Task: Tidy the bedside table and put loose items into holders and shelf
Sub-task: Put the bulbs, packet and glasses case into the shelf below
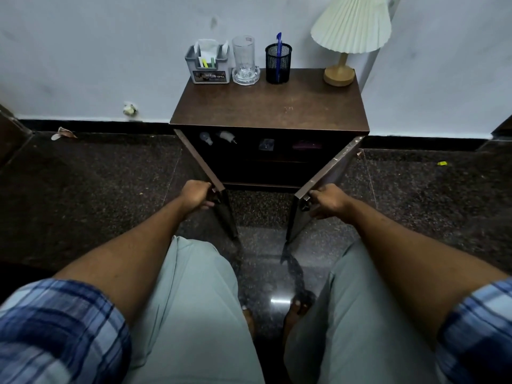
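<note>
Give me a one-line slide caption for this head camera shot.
Left hand grips the left door, right hand the right door of the bedside table; organizer, glass, pen cup and lamp on top.

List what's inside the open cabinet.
On the upper shelf: two light bulbs, a small clear packet and a purple object. The lower shelf is too dark to tell.

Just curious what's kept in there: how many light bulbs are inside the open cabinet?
2. Both lie on the upper shelf, at its left end: one light bulb nearest the left door, the second light bulb just right of it. The dark interior may hide more.
</note>
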The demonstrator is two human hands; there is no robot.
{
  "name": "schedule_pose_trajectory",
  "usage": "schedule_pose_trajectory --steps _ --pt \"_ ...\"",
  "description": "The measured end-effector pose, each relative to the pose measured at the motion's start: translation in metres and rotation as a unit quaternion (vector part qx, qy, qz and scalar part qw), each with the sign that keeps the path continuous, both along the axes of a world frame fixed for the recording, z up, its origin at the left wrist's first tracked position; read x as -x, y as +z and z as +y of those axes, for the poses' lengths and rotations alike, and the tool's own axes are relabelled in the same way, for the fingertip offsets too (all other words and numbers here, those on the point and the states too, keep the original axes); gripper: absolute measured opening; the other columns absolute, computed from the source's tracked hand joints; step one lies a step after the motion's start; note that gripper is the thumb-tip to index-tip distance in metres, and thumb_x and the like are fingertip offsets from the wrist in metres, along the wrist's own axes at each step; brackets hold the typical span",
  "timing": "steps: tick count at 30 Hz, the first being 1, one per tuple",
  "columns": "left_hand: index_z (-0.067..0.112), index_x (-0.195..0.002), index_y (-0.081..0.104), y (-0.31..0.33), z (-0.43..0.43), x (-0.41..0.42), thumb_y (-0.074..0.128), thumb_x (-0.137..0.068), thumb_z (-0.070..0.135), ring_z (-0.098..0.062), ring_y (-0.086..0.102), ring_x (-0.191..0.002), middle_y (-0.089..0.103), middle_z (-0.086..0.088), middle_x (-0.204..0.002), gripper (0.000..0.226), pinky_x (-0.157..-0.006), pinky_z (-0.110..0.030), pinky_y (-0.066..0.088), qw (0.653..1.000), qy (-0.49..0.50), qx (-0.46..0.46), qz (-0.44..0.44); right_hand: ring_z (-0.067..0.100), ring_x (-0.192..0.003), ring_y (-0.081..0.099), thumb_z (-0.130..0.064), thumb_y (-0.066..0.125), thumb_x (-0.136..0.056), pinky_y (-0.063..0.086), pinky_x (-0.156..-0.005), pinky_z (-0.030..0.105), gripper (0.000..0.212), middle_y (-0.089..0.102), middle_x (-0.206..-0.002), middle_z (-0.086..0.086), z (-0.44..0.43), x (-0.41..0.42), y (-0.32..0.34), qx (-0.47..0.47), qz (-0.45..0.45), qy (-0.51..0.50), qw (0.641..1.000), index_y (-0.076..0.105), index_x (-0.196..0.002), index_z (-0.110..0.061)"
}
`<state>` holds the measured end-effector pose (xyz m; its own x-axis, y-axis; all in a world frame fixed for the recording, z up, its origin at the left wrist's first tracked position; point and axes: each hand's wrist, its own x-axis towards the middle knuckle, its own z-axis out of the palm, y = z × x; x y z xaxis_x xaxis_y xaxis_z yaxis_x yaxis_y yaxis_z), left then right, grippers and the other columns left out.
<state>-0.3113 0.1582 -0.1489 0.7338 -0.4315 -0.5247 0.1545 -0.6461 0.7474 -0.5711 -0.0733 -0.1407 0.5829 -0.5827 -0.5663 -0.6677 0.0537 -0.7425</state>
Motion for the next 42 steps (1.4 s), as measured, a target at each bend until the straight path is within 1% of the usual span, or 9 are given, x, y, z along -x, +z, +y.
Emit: schedule_pose_trajectory --steps 2,5,13,17,20,26,30,34,42 --pt "-0.002 -0.118 0.062 -0.002 -0.006 0.002 0.045 -0.104 0.021 -0.019 0.069 -0.06 0.068 -0.024 -0.112 0.031 -0.048 -0.022 0.052 1.0 -0.02 0.017 0.014 0.031 -0.062 0.063 -0.014 0.051 -0.105 0.049 -0.046 0.029 0.025 0.059 -0.074 0.021 0.001 -0.007 -0.002 0.008 -0.016 -0.022 1.0 0.063 -0.101 0.008" --pt "0.008 -0.108 0.059 -0.005 -0.017 0.002 0.052 -0.103 0.022 -0.016 0.068 -0.062 0.066 -0.02 -0.107 0.016 -0.051 -0.022 0.052 0.998 -0.042 0.034 0.015 0.029 -0.068 0.063 -0.021 0.057 -0.103 0.047 -0.041 0.024 0.027 0.059 -0.076 0.019 0.001 -0.018 -0.008 0.017 -0.018 -0.02 0.999 0.065 -0.097 0.003" --pt "0.012 -0.094 0.056 -0.025 -0.047 -0.004 0.06 -0.099 0.024 -0.017 0.062 -0.067 0.062 -0.014 -0.093 0.014 -0.056 -0.022 0.051 0.998 -0.034 0.038 -0.024 0.028 -0.07 0.061 -0.029 0.063 -0.098 0.049 -0.051 0.031 0.024 0.061 -0.082 0.017 0.003 -0.059 -0.039 0.041 -0.064 -0.084 0.994 0.061 -0.092 -0.006" --pt "0.013 -0.084 0.057 -0.032 -0.066 -0.004 0.063 -0.097 0.022 -0.022 0.061 -0.078 0.061 -0.015 -0.091 0.018 -0.068 -0.028 0.053 0.997 -0.018 0.068 -0.032 0.037 -0.089 0.069 -0.032 0.068 -0.094 0.059 -0.082 0.05 0.034 0.072 -0.092 0.022 0.001 -0.081 -0.051 0.066 -0.065 -0.135 0.987 0.07 -0.096 0.003" --pt "0.01 -0.087 0.059 -0.037 -0.083 -0.008 0.063 -0.097 0.022 -0.026 0.06 -0.085 0.062 -0.016 -0.091 0.016 -0.076 -0.036 0.053 0.996 -0.011 0.091 -0.025 0.036 -0.096 0.07 -0.032 0.07 -0.093 0.057 -0.089 0.051 0.032 0.074 -0.093 0.019 -0.001 -0.098 -0.056 0.073 -0.08 -0.166 0.98 0.073 -0.091 0.0" --pt "0.02 -0.074 0.063 -0.05 -0.122 -0.012 0.067 -0.094 0.029 -0.024 0.066 -0.082 0.07 -0.01 -0.086 0.022 -0.091 -0.047 0.058 0.994 0.06 0.089 -0.03 0.033 -0.096 0.071 -0.032 0.07 -0.093 0.057 -0.09 0.048 0.028 0.075 -0.094 0.016 -0.01 -0.131 -0.062 0.069 -0.095 -0.205 0.972 0.074 -0.091 -0.005" --pt "0.021 -0.076 0.064 -0.055 -0.142 -0.012 0.068 -0.092 0.034 -0.027 0.068 -0.086 0.069 -0.005 -0.083 0.021 -0.082 -0.038 0.058 0.989 0.104 0.09 -0.045 0.029 -0.096 0.069 -0.032 0.069 -0.093 0.055 -0.087 0.035 0.026 0.075 -0.095 0.013 -0.017 -0.149 -0.065 0.082 -0.094 -0.226 0.966 0.074 -0.092 -0.007" --pt "0.02 -0.074 0.066 -0.054 -0.166 -0.016 0.068 -0.091 0.035 -0.022 0.067 -0.084 0.068 0.0 -0.077 0.023 -0.077 -0.029 0.054 0.985 0.137 0.09 -0.06 0.02 -0.089 0.062 -0.034 0.069 -0.093 0.041 -0.076 0.021 0.022 0.072 -0.093 0.006 -0.026 -0.166 -0.065 0.08 -0.093 -0.255 0.959 0.073 -0.089 -0.013" --pt "0.016 -0.079 0.072 -0.064 -0.189 -0.037 0.076 -0.086 0.03 -0.021 0.071 -0.092 0.073 -0.005 -0.088 0.017 -0.09 -0.037 0.06 0.978 0.157 0.134 -0.018 0.017 -0.077 0.063 -0.033 0.075 -0.086 0.052 -0.076 0.029 0.018 0.07 -0.078 0.001 -0.048 -0.186 -0.078 0.08 -0.095 -0.249 0.96 0.073 -0.078 -0.018"
